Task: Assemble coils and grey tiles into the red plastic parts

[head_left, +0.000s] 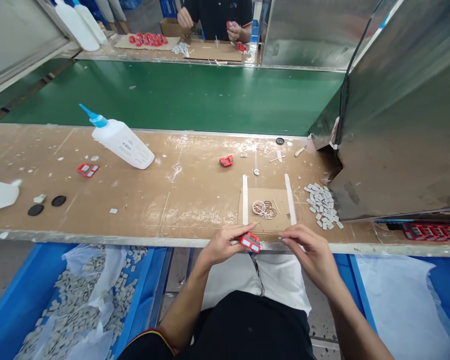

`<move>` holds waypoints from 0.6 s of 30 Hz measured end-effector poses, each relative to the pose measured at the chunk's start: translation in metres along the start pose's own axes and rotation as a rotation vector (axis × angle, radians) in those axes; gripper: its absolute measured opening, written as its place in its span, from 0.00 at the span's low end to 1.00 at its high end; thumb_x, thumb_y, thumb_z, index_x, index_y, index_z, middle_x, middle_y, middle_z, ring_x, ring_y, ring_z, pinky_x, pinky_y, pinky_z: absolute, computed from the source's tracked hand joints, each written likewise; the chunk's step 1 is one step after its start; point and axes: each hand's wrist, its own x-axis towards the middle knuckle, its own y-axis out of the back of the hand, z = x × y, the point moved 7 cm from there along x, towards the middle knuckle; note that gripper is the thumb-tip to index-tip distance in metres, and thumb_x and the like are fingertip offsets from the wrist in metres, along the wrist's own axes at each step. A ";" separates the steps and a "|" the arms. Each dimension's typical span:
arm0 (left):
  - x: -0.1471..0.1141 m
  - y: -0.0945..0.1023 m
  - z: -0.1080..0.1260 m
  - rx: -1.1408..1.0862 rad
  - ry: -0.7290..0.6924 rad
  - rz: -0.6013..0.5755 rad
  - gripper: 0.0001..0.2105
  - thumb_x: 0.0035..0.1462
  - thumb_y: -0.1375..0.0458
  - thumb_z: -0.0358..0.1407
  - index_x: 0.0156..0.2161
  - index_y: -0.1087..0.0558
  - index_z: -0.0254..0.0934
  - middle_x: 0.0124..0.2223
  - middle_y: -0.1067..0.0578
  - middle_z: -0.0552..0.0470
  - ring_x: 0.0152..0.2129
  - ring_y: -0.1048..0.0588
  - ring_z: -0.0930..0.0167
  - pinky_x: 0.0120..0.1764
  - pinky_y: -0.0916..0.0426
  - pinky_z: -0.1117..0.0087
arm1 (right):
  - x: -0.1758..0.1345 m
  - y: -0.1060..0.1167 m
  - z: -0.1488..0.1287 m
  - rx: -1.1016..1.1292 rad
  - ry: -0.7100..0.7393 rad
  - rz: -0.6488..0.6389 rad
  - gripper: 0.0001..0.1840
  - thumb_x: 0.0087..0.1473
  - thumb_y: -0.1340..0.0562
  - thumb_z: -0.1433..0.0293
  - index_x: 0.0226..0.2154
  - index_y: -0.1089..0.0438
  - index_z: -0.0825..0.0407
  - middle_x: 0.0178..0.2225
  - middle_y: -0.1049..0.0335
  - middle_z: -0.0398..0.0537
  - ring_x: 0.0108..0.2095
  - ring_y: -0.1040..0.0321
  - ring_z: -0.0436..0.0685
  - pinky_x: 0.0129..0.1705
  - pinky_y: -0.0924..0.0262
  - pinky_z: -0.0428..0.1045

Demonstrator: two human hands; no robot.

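Dark shirt (243,330); spotted bench (198,195), conveyor (191,95); left grip (223,245) clasps red piece (250,242); right grip (312,248) unclear

We get no sure reading anywhere in view. White bottle (124,144) with blue nozzle: grey print (128,147) on side, a few short lines, letters too small and blurred for us to spell out (we won't guess brand). Co-worker's dark shirt (217,17): small coloured mark (233,5) on chest, near top edge of view, also unreadable to us.
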 end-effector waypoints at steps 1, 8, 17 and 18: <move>-0.001 -0.001 -0.002 -0.046 0.029 -0.009 0.21 0.58 0.36 0.34 0.57 0.25 0.36 0.45 0.17 0.44 0.41 0.19 0.65 0.45 0.23 0.64 | 0.001 -0.011 -0.005 0.070 -0.022 -0.039 0.07 0.63 0.39 0.69 0.37 0.24 0.48 0.34 0.23 0.48 0.34 0.25 0.56 0.36 0.31 0.48; -0.002 -0.004 -0.007 -0.136 0.129 -0.003 0.14 0.56 0.32 0.40 0.43 0.24 0.34 0.40 0.20 0.46 0.35 0.19 0.68 0.40 0.23 0.67 | 0.015 -0.055 -0.007 0.177 -0.154 -0.210 0.08 0.63 0.39 0.66 0.33 0.26 0.50 0.31 0.23 0.47 0.32 0.26 0.55 0.35 0.33 0.49; -0.002 -0.004 -0.004 0.012 0.048 -0.041 0.09 0.59 0.36 0.37 0.42 0.24 0.34 0.38 0.20 0.48 0.34 0.20 0.69 0.40 0.23 0.70 | 0.015 -0.060 -0.021 -0.123 -0.033 -0.285 0.12 0.65 0.43 0.75 0.29 0.31 0.52 0.29 0.34 0.45 0.28 0.35 0.52 0.31 0.43 0.47; -0.001 -0.005 -0.002 0.035 0.044 -0.051 0.08 0.59 0.36 0.35 0.42 0.25 0.35 0.37 0.20 0.49 0.34 0.20 0.70 0.39 0.24 0.70 | 0.014 -0.063 -0.023 -0.198 -0.017 -0.298 0.13 0.65 0.44 0.75 0.28 0.32 0.52 0.28 0.36 0.44 0.27 0.37 0.52 0.30 0.45 0.47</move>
